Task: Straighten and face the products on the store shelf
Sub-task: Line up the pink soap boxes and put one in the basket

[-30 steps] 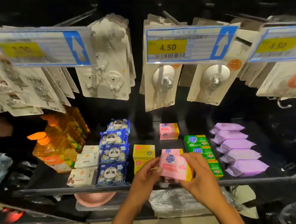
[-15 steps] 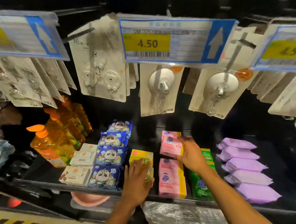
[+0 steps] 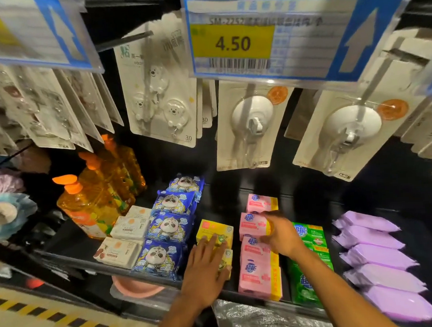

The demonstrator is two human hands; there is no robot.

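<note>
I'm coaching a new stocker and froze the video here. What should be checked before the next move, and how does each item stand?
1. Right hand grips the second pink box from the back: ok.
2. Left hand lies flat on the yellow boxes: ok.
3. Pink row logos face up: ok.
4. Front pink box reaches the shelf edge: ok.
5. Green packs lined up: cannot tell, the right forearm covers part.

- Black shelf [image 3: 221,202] spans the lower frame.
- Left: orange bottles [image 3: 91,209], white packs [image 3: 130,226], blue panda packs [image 3: 170,226].
- Centre: yellow boxes [image 3: 215,230], pink boxes [image 3: 258,269], green packs [image 3: 310,281].
- Right: purple packs [image 3: 377,257], overlapping in a row.
</note>
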